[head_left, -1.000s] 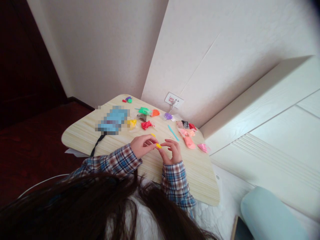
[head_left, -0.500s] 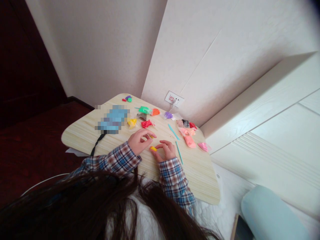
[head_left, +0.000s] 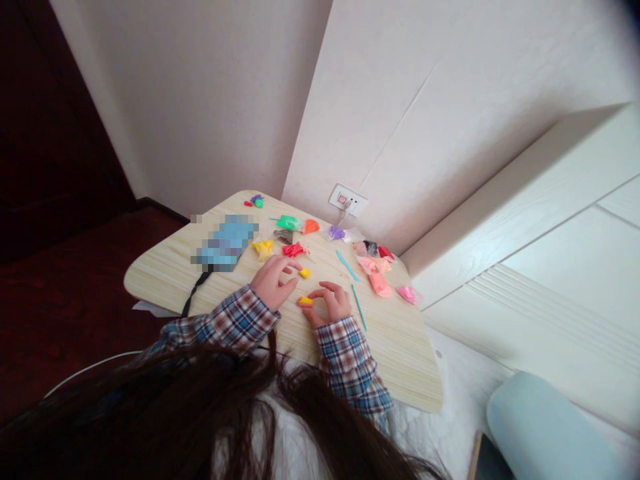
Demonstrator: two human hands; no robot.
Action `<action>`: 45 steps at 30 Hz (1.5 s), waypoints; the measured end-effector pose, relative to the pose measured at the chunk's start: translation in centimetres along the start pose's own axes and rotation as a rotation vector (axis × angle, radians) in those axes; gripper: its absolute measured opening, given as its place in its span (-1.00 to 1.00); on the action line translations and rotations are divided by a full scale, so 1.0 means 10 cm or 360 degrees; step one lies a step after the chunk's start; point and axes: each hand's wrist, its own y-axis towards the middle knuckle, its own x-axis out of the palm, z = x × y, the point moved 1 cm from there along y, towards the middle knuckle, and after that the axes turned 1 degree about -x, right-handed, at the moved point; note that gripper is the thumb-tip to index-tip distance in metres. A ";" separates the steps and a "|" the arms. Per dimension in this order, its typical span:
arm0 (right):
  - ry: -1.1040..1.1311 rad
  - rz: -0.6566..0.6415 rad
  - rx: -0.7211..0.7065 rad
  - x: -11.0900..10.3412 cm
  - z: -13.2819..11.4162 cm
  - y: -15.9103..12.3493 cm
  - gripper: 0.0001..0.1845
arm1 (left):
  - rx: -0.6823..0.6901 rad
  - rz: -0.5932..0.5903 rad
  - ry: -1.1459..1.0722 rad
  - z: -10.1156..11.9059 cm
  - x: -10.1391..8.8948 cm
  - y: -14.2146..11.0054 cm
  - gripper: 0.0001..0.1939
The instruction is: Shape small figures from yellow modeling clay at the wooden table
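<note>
My right hand [head_left: 331, 303] pinches a small yellow piece of modelling clay [head_left: 305, 301] between thumb and fingers, just above the light wood table [head_left: 395, 347]. To its left, my left hand [head_left: 274, 280] is open, thumb and fingers apart. A second yellow clay lump [head_left: 305, 273] lies on the table at its fingertips; whether they touch it I cannot tell. Beyond the left hand are a bag of yellow clay [head_left: 263, 249] and a bag of red clay [head_left: 294, 249]. Two thin turquoise modelling tools, one a stick [head_left: 359, 308] and one a flat blade [head_left: 347, 266], lie beyond my right hand.
A blurred-out blue device [head_left: 227, 241] with a black strap [head_left: 196, 290] lies at the left. Further back are green clay [head_left: 289, 223], orange clay [head_left: 311, 227], purple clay [head_left: 337, 232] and small coloured clay pieces [head_left: 257, 201]. Pink clay packets [head_left: 381, 285] lie at the right.
My left hand has drawn back slightly to the left and opened, leaving the second yellow lump in plain view on the table. The right hand keeps its pinch.
</note>
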 end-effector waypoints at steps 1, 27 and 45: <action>0.0005 0.0001 -0.0005 0.00 0.00 0.00 -0.78 | 0.0069 0.0008 0.0079 -0.02 0.02 0.00 -0.74; 0.0046 0.0109 -0.0025 0.01 0.03 0.01 -0.85 | 0.0477 -0.0174 0.0541 -0.15 0.16 -0.06 -0.56; 0.0141 -0.0157 -0.0011 -0.03 -0.02 0.04 -0.90 | 0.0403 -0.0136 0.0600 -0.08 0.10 -0.06 -0.68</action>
